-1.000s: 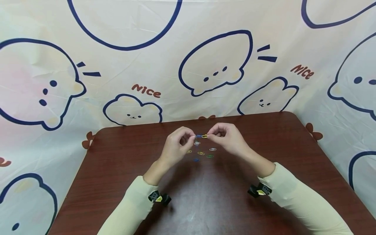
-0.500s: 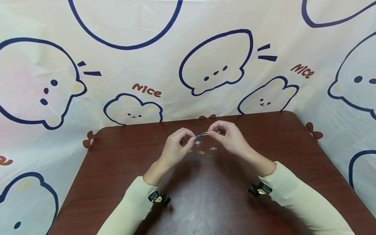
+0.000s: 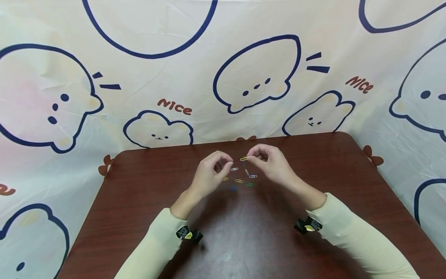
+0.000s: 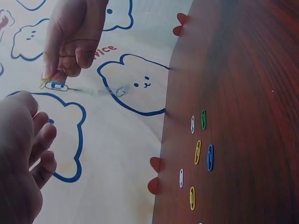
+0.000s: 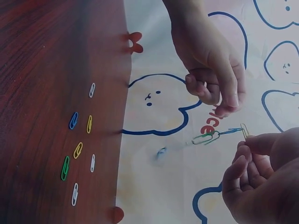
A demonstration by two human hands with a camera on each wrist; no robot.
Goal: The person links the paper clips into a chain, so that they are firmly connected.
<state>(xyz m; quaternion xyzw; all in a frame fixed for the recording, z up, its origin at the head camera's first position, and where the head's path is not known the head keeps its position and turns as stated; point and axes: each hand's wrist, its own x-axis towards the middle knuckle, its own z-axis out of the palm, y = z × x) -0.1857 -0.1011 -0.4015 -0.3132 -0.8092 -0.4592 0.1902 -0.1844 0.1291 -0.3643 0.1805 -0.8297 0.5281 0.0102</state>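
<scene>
My right hand [image 3: 270, 164] pinches a yellow paper clip [image 5: 244, 130] between thumb and forefinger above the far part of the table. From it hangs a short chain: a blue paper clip [image 5: 230, 131], then a green paper clip [image 5: 205, 138], then paler links blurred by motion, with a bluish end [image 5: 161, 151]. Level with it on the left, my left hand [image 3: 211, 170] has loosely bent fingers with nothing between them; a gap separates it from the chain. The right wrist view shows its thumb and forefinger [image 5: 229, 95] close to the chain's top.
Loose paper clips lie on the brown table [image 3: 230, 240] below the hands: blue [image 3: 233, 189], green [image 3: 249, 185], yellow [image 3: 239, 181] and several others, some white. A patterned cloth [image 3: 195, 77] hangs behind the table's far edge.
Earlier both hands held the chain stretched between them. My left hand has let go of the blue clip, and the chain now swings down from my right hand.
</scene>
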